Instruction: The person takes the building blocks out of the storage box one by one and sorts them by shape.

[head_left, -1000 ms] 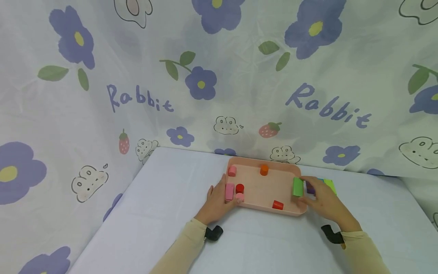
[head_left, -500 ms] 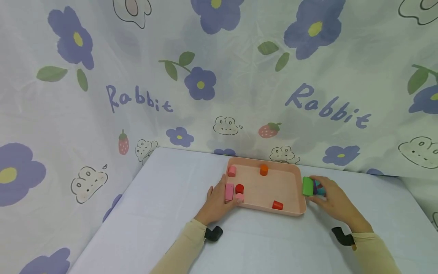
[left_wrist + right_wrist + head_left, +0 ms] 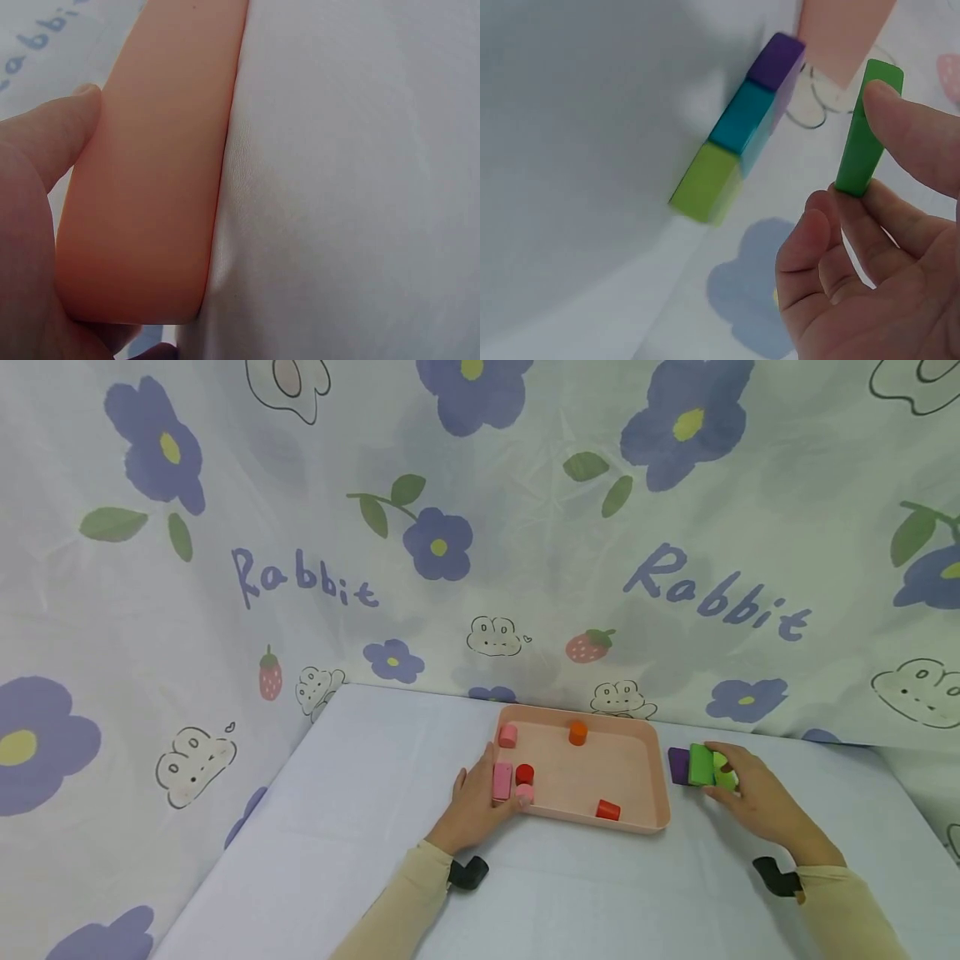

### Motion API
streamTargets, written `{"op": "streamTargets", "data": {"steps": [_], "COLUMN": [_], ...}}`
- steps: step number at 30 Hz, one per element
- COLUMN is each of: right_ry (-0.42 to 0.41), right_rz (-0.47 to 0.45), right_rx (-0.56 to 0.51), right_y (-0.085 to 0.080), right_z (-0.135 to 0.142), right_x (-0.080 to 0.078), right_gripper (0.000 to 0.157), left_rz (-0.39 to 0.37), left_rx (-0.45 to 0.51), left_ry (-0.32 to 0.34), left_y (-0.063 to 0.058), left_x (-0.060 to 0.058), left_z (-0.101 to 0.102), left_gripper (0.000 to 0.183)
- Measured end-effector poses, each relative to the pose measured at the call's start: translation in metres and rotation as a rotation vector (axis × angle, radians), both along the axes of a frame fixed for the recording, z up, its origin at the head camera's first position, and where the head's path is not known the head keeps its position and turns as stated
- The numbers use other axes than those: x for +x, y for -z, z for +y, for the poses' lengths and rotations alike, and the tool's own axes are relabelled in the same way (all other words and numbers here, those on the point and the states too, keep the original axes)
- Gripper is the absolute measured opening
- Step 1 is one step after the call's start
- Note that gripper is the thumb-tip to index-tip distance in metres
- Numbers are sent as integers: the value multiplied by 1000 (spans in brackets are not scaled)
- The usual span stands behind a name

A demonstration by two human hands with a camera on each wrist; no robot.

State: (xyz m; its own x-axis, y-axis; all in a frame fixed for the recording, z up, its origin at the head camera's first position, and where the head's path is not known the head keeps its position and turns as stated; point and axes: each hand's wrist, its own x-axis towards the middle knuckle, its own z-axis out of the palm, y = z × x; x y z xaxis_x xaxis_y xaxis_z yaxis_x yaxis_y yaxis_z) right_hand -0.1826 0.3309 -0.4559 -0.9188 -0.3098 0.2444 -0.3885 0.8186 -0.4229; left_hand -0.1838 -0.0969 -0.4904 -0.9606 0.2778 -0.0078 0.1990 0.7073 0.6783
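Green block [image 3: 701,765] is pinched by the right hand [image 3: 761,802] at the right of the head view, its two ends clasped in the grip between thumb and fingers. In the right wrist view it is held at the upper right, apart from a touching row formed by a purple block [image 3: 776,64], a teal block [image 3: 742,116] and a lime block [image 3: 705,184]; in the head view the teal one cannot be made out.

Peach tray [image 3: 577,777] is set on the white surface [image 3: 405,777], low in the frame and right of centre. Its lower left corner is gripped by the left hand [image 3: 474,810], with the thumb laid at the rim. Near that hand, inside the tray, are seen a pink block [image 3: 502,782], an upright red cylinder [image 3: 524,774] and a pink cylinder [image 3: 524,793]. Another pink cylinder [image 3: 507,736] is placed in the upper left corner, an orange cylinder [image 3: 577,733] by the top wall.
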Motion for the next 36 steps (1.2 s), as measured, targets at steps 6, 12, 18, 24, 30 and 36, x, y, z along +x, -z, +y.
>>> {"op": "streamTargets", "data": {"steps": [6,12,18,24,30,36], "right_ry": [-16,-46,-31,-20,29,42], "right_rz": [40,76,38,5,-128,-170], "right_rx": [14,29,31,30,27,46], "right_y": [3,7,9,11,10,10], "right_z": [14,26,35,43,49,55], "right_x": [-1,-3,-4,-3,-2,-3], "right_gripper": [62,62,62,61,61,62], "left_rz": [4,9,13,10,10,14], "left_rx": [6,11,14,13,12,12], "left_ry": [2,0,3,2,3,3], "left_y": [-1,-3,-4,-1,0,0], "left_x": [1,3,3,1,1,0], "left_z": [0,-1,0,0,0,0], "left_gripper": [107,106,106,107,107,106]}}
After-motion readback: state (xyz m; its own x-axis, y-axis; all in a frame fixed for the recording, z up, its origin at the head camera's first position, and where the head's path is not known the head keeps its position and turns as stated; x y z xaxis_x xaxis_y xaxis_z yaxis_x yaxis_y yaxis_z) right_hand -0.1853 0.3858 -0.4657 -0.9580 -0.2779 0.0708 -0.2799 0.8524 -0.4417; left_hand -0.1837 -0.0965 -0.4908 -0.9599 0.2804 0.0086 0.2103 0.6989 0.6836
